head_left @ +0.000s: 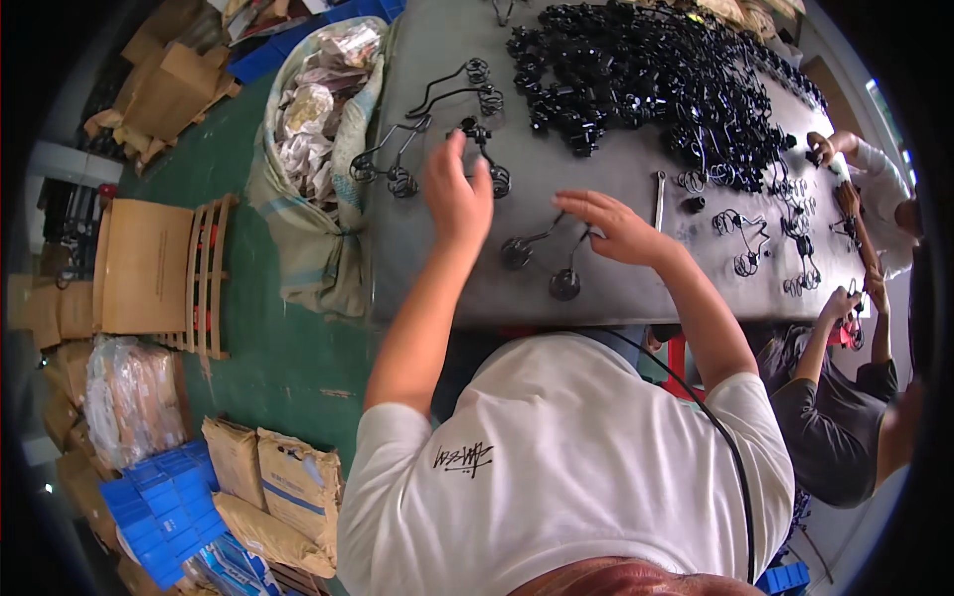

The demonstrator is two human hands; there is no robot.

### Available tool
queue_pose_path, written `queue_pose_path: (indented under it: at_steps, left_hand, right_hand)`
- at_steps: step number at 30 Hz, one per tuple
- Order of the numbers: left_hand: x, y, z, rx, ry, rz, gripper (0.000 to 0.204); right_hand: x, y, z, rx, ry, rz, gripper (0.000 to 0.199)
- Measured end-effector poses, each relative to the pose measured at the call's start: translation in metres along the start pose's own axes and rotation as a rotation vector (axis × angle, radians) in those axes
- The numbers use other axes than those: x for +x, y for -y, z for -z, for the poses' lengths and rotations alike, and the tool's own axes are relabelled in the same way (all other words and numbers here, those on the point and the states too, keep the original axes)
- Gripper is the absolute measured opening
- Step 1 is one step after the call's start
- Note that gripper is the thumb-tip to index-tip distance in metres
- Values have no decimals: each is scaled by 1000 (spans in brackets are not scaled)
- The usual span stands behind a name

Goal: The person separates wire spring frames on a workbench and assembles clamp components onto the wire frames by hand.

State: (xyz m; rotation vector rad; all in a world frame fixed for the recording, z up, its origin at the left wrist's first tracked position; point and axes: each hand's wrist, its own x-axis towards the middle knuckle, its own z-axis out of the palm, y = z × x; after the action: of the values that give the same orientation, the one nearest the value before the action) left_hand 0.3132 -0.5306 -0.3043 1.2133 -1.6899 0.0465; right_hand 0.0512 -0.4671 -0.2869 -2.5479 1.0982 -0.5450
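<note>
My left hand (pixel 458 199) is over the grey table with its fingers stretched out and its thumb apart. Just beyond its fingertips lies a black bent-wire piece with coiled ends (pixel 500 183); whether the hand touches it I cannot tell. Two more such wire pieces, one with a coil at its near end (pixel 401 183) and one farther off (pixel 437 87), lie around that hand. My right hand (pixel 624 230) reaches leftward, fingers extended, above a wire piece with two dark round ends (pixel 564 285). Its fingertips are close to the wire, and nothing shows gripped in them.
A large heap of black parts (pixel 636 79) covers the table's far side. A wrench (pixel 660 199) lies right of my right hand, with loose coiled parts (pixel 740 243) beyond. Two co-workers (pixel 845 417) handle parts at right. A full woven sack (pixel 328 238) stands against the left edge.
</note>
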Motion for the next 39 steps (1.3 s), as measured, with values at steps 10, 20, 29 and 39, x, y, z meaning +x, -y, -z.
queue_pose_path:
  at_steps: [10,20,29,39]
  left_hand:
    - [-70,-56,32,-302,629,142,29]
    - [-65,-44,13,-193,496,65,30]
    - [-53,-46,23,114,532,183,34]
    - [-53,-108,-19,-75,523,-243,50]
  right_hand:
    - [73,-93,-20,-254,-409,-319,40]
    - [51,-69,-27,-405,-475,-197,23]
    - [-1,-23,-27,-429,-266,-401,32]
    - [-79,-35,-30,-491,-375,-636,21]
